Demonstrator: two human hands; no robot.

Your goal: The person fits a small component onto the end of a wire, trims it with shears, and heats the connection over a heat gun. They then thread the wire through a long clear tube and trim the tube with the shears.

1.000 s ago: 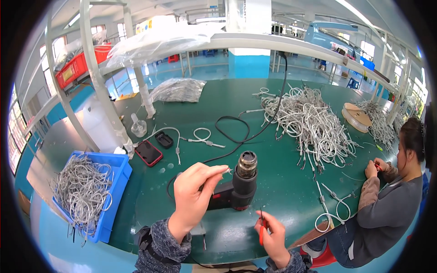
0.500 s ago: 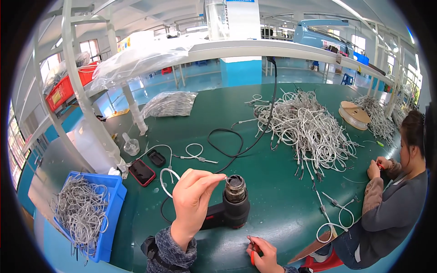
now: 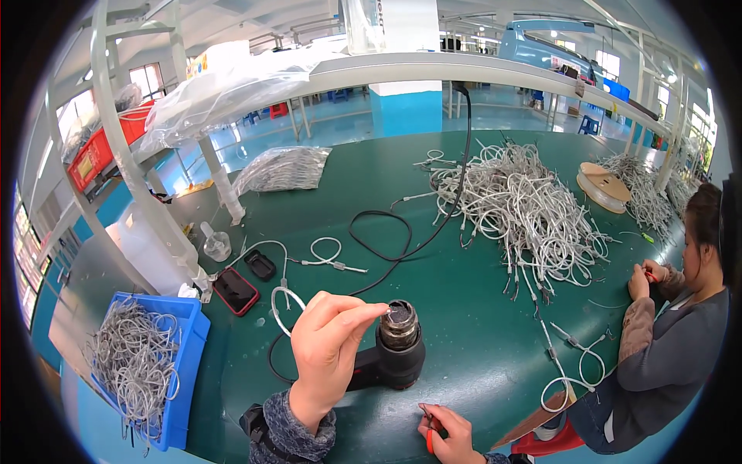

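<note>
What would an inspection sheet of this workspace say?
Surface: green table, small specks.
Job's things: heat gun standing with nozzle up; white looped cord; cord pile; blue bin of cords.
Clutter: phone-like device, clear bottle.
Hands: left hand pinches a tiny tip, apparently a cord's, by the nozzle; right hand holds red-handled tool.
Cables: black cable, looped on table, running up to shelf.
Surroundings: another person seated at right.

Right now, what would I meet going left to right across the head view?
Blue plastic bin, black phone in red case, left hand, right hand holding red-handled tool, round tan spool, seated person in grey.
</note>
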